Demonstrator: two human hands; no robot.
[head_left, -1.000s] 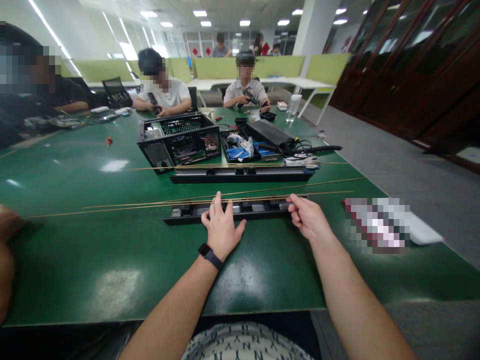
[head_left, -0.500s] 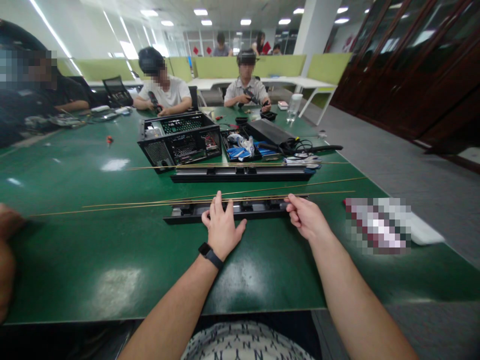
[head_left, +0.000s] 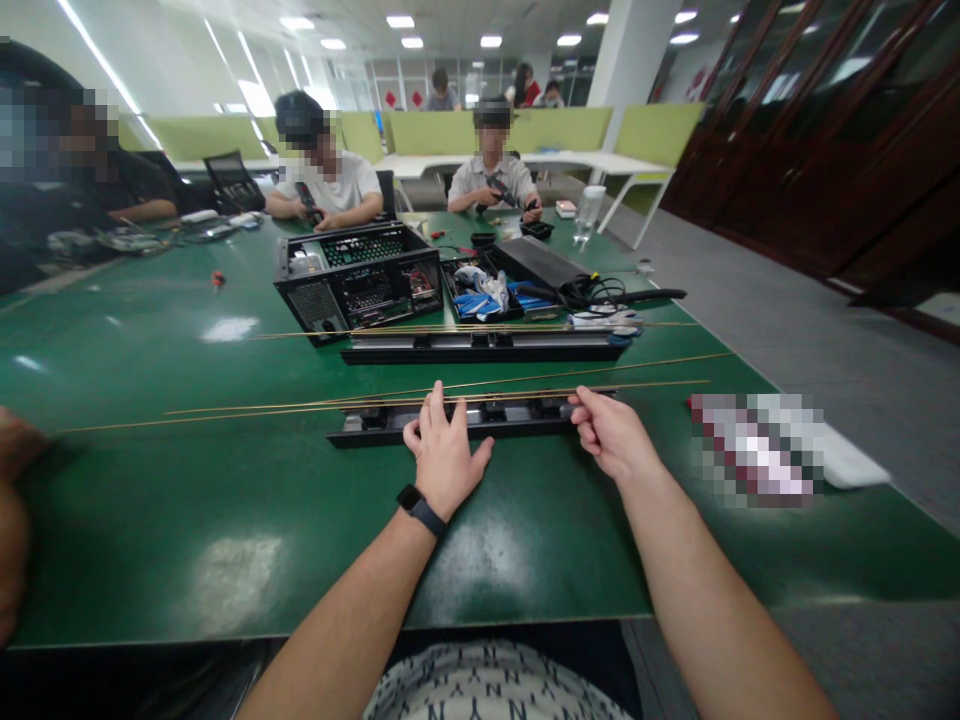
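A black channel-shaped rail [head_left: 375, 438] lies lengthwise in front of me, with several long, thin brass-coloured rods [head_left: 247, 410] running across and along it. My left hand [head_left: 444, 445] lies over the near rail and the rods, fingers spread and thumb out to the right. Near the rail's right end, my right hand [head_left: 613, 435] has thumb and forefinger pinched together on a thin rod. Which rod it is cannot be told clearly. A similar black rail [head_left: 480, 355] lies parallel behind, with more rods along its top.
Behind the rails are an opened computer case [head_left: 360, 280], a tray of blue-and-white gloves [head_left: 480, 295] and a dark box [head_left: 544, 262] with cables. A blurred-out packet [head_left: 750, 450] lies right. Another person's hand [head_left: 19, 445] is at the left edge; people sit opposite.
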